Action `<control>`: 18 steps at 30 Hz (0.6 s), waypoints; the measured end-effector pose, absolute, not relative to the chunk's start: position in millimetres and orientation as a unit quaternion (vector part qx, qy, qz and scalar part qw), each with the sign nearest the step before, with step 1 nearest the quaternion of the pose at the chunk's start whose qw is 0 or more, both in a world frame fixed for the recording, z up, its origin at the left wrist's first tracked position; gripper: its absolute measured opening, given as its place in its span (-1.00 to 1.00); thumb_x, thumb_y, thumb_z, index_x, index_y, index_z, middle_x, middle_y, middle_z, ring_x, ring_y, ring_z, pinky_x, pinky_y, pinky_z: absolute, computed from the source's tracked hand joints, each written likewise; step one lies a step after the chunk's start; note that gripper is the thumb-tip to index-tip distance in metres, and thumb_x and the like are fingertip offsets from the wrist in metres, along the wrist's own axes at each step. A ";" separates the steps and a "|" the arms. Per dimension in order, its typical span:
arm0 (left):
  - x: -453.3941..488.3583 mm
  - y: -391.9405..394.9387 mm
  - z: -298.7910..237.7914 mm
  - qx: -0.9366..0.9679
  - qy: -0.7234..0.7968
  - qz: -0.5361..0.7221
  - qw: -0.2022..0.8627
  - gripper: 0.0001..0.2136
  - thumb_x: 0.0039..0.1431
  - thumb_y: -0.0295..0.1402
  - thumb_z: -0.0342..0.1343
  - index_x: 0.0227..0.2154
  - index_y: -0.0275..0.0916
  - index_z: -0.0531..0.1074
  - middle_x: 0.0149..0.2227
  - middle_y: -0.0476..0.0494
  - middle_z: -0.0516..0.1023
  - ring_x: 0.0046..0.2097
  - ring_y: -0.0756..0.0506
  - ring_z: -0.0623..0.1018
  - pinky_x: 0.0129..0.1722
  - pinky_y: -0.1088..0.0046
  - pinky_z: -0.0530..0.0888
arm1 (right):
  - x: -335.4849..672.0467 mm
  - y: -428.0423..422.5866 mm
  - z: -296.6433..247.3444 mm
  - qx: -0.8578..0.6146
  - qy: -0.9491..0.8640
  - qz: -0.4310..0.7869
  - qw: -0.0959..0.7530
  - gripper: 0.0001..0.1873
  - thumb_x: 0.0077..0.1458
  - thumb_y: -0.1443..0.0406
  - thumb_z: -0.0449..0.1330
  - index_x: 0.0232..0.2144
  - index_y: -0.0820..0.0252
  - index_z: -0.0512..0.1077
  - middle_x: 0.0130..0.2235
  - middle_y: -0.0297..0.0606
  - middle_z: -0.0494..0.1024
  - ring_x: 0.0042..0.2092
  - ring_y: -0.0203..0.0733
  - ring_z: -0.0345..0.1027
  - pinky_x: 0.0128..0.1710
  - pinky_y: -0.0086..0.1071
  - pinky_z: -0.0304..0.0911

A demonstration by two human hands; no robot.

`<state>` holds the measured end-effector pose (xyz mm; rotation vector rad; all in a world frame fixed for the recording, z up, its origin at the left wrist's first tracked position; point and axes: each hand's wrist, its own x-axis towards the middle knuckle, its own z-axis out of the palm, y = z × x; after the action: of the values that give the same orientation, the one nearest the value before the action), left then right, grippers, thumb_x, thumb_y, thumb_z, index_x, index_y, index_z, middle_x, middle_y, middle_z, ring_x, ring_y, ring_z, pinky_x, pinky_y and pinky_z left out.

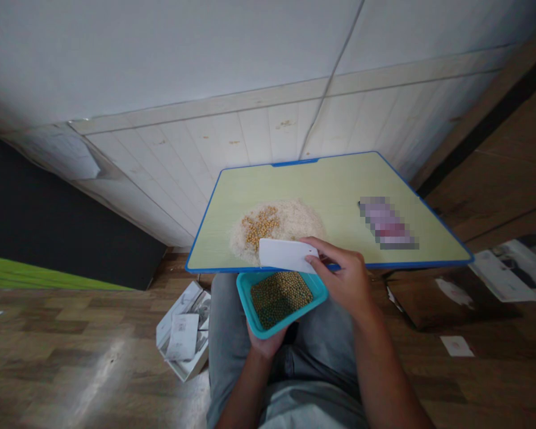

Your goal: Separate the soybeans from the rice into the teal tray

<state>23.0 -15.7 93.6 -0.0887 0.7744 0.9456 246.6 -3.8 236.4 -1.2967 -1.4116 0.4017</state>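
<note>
My left hand (268, 342) supports a turquoise plastic basket (245, 305) from below, over my lap at the table's near edge; its fingers are mostly hidden underneath. Round dried beans (290, 291) cover the basket's bottom, partly in shadow. Between thumb and fingers, my right hand (346, 271) grips a flat white card (283, 255). This card is held above the table edge, between the basket and a spread heap of rice (301, 219). Yellow soybeans (261, 226) lie on the heap's left part. Whether the card touches the grains is hard to tell.
The small table (339, 179) has a pale yellow top and blue rim. A pixelated flat object (386, 222) lies on its right side. A white box with papers (183, 336) stands on the floor at left. The wall (250, 134) rises behind the table.
</note>
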 end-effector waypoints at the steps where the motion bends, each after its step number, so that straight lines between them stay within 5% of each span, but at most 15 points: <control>1: 23.2 -15.3 94.3 -0.045 0.361 0.442 0.820 -0.42 0.60 0.01 -0.16 0.47 0.12 0.56 0.62 -0.03 0.53 0.69 -0.43 0.37 0.61 -0.30 0.39 | 247.9 -4.0 236.8 -0.550 -0.598 0.167 0.559 -0.61 0.40 0.32 0.35 0.16 -0.02 0.83 0.09 -0.20 0.90 -0.19 -0.11 0.82 -0.18 -0.32 0.68; 8: 20.7 -14.3 86.9 -0.005 0.326 0.438 0.838 -0.45 0.56 0.05 -0.07 0.31 0.02 0.69 0.57 -0.10 0.59 0.70 -0.49 0.34 0.62 -0.41 0.32 | 251.6 -5.9 239.5 -0.548 -0.587 0.160 0.574 -0.62 0.37 0.32 0.36 0.14 -0.04 0.83 0.01 -0.28 0.91 -0.25 -0.15 0.78 -0.21 -0.35 0.67; 11: 17.5 -14.9 78.7 0.035 0.317 0.438 0.840 -0.47 0.55 0.01 -0.06 0.32 0.15 0.70 0.55 0.01 0.62 0.73 -0.44 0.26 0.65 -0.36 0.27 | 247.2 -6.3 240.0 -0.553 -0.589 0.175 0.564 -0.63 0.38 0.30 0.36 0.14 -0.03 0.83 0.04 -0.23 0.91 -0.25 -0.13 0.78 -0.21 -0.33 0.68; 18: 17.4 -15.0 77.2 -0.005 0.336 0.441 0.832 -0.43 0.54 -0.02 -0.06 0.48 0.19 0.56 0.71 0.08 0.36 0.77 -0.41 0.16 0.69 -0.36 0.18 | 242.7 -4.4 237.3 -0.544 -0.597 0.185 0.560 -0.63 0.40 0.29 0.36 0.15 -0.03 0.83 0.08 -0.20 0.90 -0.19 -0.09 0.80 -0.17 -0.29 0.70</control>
<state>17.4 -15.0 77.2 -0.0102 0.7124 0.9347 242.7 -4.4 237.3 -1.2820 -1.4070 0.4362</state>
